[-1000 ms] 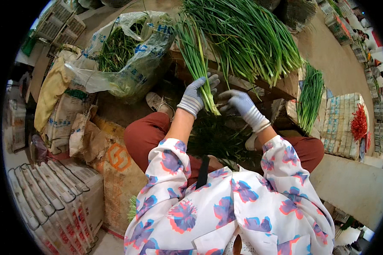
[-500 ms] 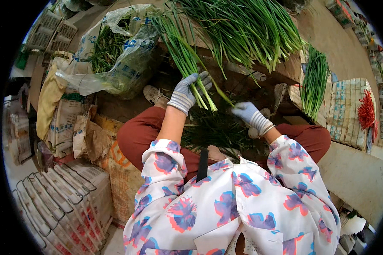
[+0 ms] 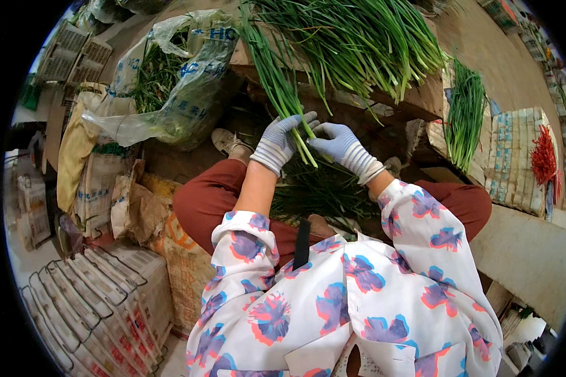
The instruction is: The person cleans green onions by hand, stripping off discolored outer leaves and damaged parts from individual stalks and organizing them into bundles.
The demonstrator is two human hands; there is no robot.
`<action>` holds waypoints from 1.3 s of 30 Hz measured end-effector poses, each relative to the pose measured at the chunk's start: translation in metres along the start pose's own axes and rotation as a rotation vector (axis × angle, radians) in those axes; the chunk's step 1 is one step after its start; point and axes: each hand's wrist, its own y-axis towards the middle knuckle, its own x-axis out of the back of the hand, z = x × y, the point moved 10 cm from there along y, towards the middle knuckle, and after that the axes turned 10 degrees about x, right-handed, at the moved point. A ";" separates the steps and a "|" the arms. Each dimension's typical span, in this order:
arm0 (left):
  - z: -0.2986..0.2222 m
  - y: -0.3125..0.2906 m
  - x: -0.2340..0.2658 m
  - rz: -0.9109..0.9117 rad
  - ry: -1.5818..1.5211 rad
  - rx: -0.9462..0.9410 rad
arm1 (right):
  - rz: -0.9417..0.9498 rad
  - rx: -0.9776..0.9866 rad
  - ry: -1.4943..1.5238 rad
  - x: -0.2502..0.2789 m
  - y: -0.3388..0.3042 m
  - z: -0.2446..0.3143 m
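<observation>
A slim bunch of long green scallions (image 3: 278,85) slants down from the table edge, its pale stem ends pointing toward me. My left hand (image 3: 280,139), in a grey-blue striped glove, is closed around the bunch near those ends. Against the right side of the stems is my right hand (image 3: 337,142), gloved alike, its thumb and fingers drawn together on a scallion; the fingertips are partly hidden. A large heap of scallions (image 3: 365,44) covers the table (image 3: 421,102) in front of me. Loose green leaves (image 3: 324,196) lie on the ground between my legs.
A clear plastic bag (image 3: 198,103) of greens stands left of the table. Another scallion bundle (image 3: 464,116) rests at right, by white crates (image 3: 510,163) with a bunch of red ties (image 3: 543,154). Stacked baskets (image 3: 100,308) with wire handles stand at lower left.
My right hand has moved left and up to the bunch. The yellowish stalk it was drawing away no longer shows in it. My left hand keeps its hold, almost in place.
</observation>
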 end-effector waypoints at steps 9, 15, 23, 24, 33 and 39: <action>-0.004 -0.010 0.020 -0.208 0.162 -0.073 | 0.069 -0.026 0.613 -0.019 -0.006 -0.009; 0.004 0.001 0.032 -0.214 0.089 -0.005 | -0.177 -0.046 0.335 -0.004 0.010 -0.016; -0.003 -0.001 0.041 -0.287 -0.103 -0.001 | -0.339 0.041 0.817 0.010 -0.016 -0.025; -0.007 -0.004 0.048 -0.298 -0.170 -0.004 | -0.242 0.042 0.861 0.006 -0.023 -0.017; -0.010 -0.006 0.033 -0.285 -0.230 -0.042 | 0.035 -0.053 -1.053 0.056 -0.071 -0.028; 0.007 0.009 0.000 -0.047 -0.208 -0.079 | -0.699 0.009 1.238 0.005 -0.046 -0.050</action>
